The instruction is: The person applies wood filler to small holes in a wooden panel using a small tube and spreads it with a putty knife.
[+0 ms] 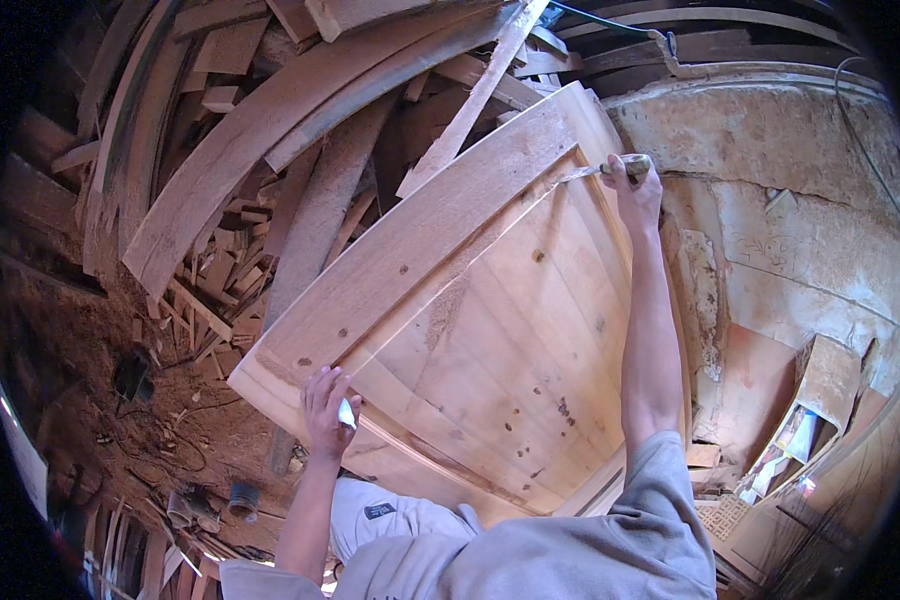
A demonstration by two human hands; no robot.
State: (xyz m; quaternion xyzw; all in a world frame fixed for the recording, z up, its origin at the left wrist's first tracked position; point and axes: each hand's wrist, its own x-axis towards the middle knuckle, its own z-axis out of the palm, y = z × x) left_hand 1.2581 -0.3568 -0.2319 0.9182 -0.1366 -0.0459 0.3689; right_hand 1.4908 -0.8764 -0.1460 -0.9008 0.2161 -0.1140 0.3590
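Note:
A large framed wooden door panel [510, 330] lies slanted before me, with dark knots in its planks. At its far right corner my right hand [635, 185] is closed round the handle of a putty knife [582, 173]. The pale blade meets the inner edge of the frame there. My left hand [327, 405] is at the near left corner of the frame, fingers curled. A small white piece [347, 413] shows between its fingers and palm; its kind is unclear.
Curved planks [300, 110] and a heap of wood offcuts [225, 270] lie beyond the panel on the left. Sawdust [200, 430] covers the ground. A worn, cracked wall [770, 220] stands on the right. A blue-grey can [243, 500] sits at lower left.

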